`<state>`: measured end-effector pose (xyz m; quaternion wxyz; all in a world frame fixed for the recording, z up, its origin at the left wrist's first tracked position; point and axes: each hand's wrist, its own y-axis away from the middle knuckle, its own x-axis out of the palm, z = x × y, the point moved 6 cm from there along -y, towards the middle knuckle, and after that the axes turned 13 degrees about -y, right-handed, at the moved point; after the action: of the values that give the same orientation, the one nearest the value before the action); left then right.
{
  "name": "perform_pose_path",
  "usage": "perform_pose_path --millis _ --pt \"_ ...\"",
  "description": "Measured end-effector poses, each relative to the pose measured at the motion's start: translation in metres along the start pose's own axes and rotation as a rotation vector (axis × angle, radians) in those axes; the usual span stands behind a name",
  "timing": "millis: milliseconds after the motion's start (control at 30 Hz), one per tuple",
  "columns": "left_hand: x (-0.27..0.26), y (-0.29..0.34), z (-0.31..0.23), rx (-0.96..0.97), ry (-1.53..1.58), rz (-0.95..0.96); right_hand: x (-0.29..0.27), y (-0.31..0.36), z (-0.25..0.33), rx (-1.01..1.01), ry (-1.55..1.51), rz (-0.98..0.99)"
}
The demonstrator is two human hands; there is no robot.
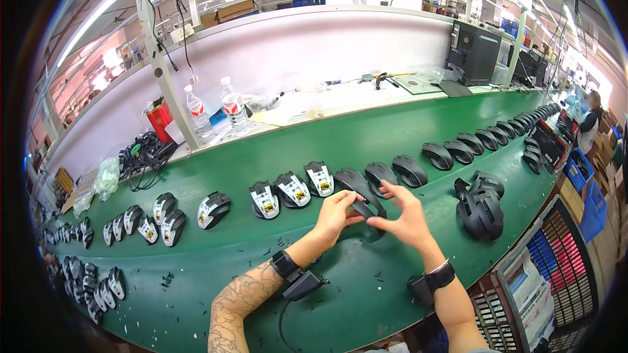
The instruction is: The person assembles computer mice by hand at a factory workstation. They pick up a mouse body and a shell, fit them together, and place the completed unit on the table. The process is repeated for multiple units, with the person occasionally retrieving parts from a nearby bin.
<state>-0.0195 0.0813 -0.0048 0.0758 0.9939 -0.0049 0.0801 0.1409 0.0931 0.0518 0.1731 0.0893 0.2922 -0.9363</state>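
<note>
Above the green bench, my left hand (336, 216) pinches a curved black mouse cover (371, 208) by its left side. My right hand (404, 214) curves around the cover's other side, thumb at its lower end and fingers bent above it. Just beyond my hands stand black mice, among them one closed mouse (410, 170). To the left of my hands are uncovered mice with white insides and a yellow patch, such as one mouse (264, 201). Each wrist has a black strap, and the left one carries a small black box (304, 285).
Rows of mice run along the green bench (209, 291) to both sides. Black shell parts (479, 212) are piled at the right. Small black scraps lie about. Two bottles (233, 106) stand on the back ledge. A dark plastic crate (556, 268) and a person (591, 121) are at the right.
</note>
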Motion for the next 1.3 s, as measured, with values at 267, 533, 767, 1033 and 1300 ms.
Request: perform_pose_path --millis 267,533,767,1033,1300 --pt "0.013 0.008 -0.02 0.043 -0.04 0.018 0.013 0.006 -0.011 0.095 -0.292 0.012" --pt "-0.006 -0.039 -0.036 0.041 -0.233 0.078 0.0 0.002 -0.001 0.101 -0.158 -0.102" --pt "-0.092 -0.086 -0.036 0.075 -1.675 -0.602 -0.008 0.002 -0.003 -0.008 0.056 -0.087" --pt "-0.114 -0.078 -0.028 0.007 -1.594 -0.381 -0.008 0.004 0.001 -0.089 0.156 -0.077" --pt "-0.088 -0.02 -0.044 0.446 -0.805 -0.462 -0.003 0.007 -0.001 0.027 -0.003 -0.174"
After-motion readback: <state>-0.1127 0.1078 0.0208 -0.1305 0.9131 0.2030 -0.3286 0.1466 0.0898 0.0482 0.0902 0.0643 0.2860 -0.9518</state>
